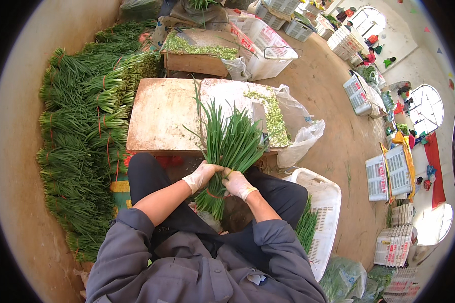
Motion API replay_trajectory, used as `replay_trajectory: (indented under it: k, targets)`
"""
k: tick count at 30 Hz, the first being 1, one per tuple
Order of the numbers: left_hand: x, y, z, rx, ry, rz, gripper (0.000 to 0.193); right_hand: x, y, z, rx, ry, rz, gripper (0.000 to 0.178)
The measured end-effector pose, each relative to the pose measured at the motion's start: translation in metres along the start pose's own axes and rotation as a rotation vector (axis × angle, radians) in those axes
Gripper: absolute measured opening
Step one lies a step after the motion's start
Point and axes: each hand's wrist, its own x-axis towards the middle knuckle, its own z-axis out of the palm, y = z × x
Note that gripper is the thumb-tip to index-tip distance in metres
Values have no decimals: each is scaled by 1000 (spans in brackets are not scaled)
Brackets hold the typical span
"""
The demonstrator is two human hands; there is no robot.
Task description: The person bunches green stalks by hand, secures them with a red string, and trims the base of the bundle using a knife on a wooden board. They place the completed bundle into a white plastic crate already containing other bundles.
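Note:
A thick bunch of garlic chives [232,139] stands between my knees, leaves fanned out over the table's near edge. Its lower end hangs under my hands, with a red band around it. My left hand [202,177], in a thin whitish glove, closes on the bunch from the left. Opposite it, my gloved right hand [237,185] grips the same bunch, its fingers next to the left hand's. Beyond the bunch is a low worn table [162,113]. Pale cut stem pieces [273,118] lie on its right side, beside a grey metal plate [258,115].
Banded chive bundles [76,151] are piled along the left wall. A white plastic basket [326,212] with chives is by my right leg. A clear plastic bag [303,134] hangs off the table's right edge. Another low table [197,63] and a white crate [270,45] stand farther off.

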Motion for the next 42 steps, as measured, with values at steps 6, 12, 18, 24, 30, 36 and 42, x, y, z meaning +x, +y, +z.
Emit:
replay_trajectory:
  k: [6, 12, 18, 24, 30, 36, 42]
  targets:
    - [-4, 1, -3, -43, -70, 81, 56, -9, -21, -9, 493, 2, 254, 16]
    - [4, -5, -8, -12, -131, 171, 62, -4, -24, -19, 509, 32, 317, 13]
    - [12, -8, -16, 30, -189, 222, 64, 6, -26, -27, 532, -32, 402, 21]
    - [11, -3, -15, 37, -183, 225, 66, 9, -33, -34, 519, -42, 416, 23]
    - [6, 3, -13, 32, -175, 151, 68, 24, -31, -77, 644, 72, 334, 19]
    - [3, 1, -18, -33, -114, 114, 65, 56, -64, -208, 705, 380, 106, 13]
    - [9, 2, -7, -123, -128, 122, 60, 76, 116, -306, 150, 1105, 225, 46]
